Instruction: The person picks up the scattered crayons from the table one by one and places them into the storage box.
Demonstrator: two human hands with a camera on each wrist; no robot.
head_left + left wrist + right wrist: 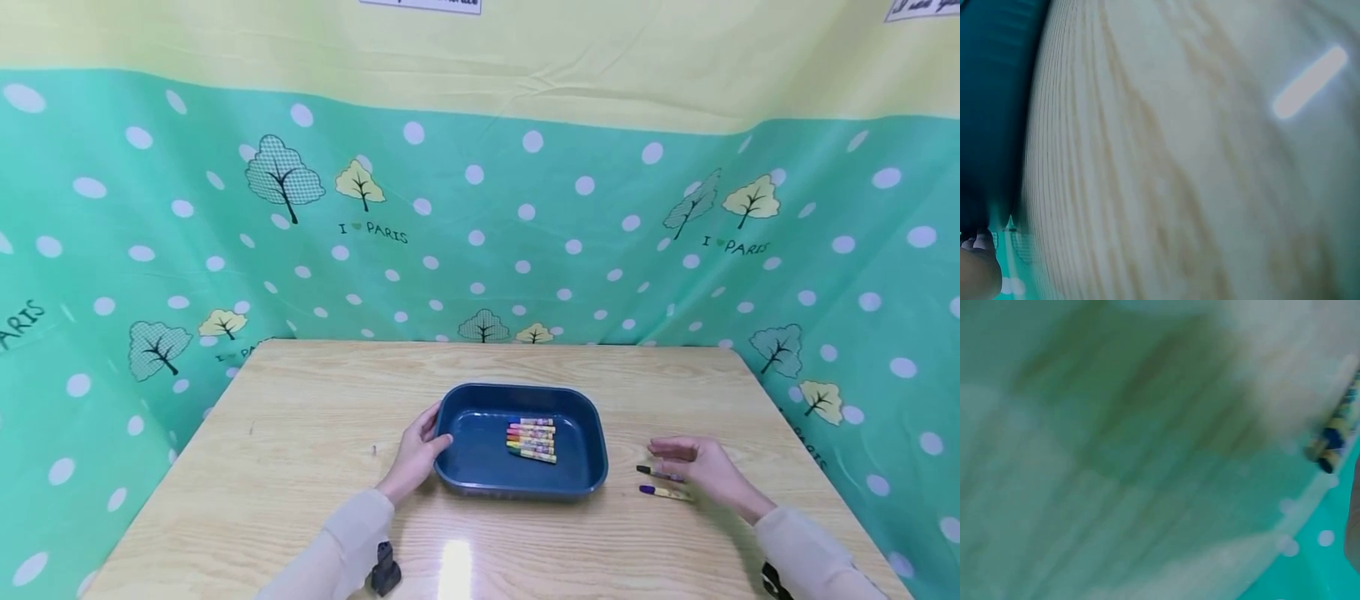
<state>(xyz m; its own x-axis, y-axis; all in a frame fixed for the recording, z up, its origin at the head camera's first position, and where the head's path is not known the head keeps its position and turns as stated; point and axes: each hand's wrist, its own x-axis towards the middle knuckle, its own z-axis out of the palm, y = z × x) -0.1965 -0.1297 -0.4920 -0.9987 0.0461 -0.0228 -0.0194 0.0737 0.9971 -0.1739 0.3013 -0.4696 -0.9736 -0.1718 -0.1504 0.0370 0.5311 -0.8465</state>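
A dark blue plastic tray (480, 485) stands on the table, with several crayons (534, 442) in a row inside it, in blue, pink, red, yellow and green. My left hand (417, 448) grips the tray's left end, thumb over the rim and fingers on the outer wall. To the tray's right, my right hand (701, 468) hovers at a black crayon (649, 472), its fingers loosely bent and nothing visibly held. A purple crayon (663, 493) lies just nearer, beside the black one. Two crayon ends (1330, 450) show blurred in the right wrist view.
The light wood table (300, 417) reaches back to a green polka-dot cloth (480, 250) hanging behind and at both sides. A small dark mark (374, 450) is on the wood left of the left hand. A bright light reflection (455, 567) shows near the front.
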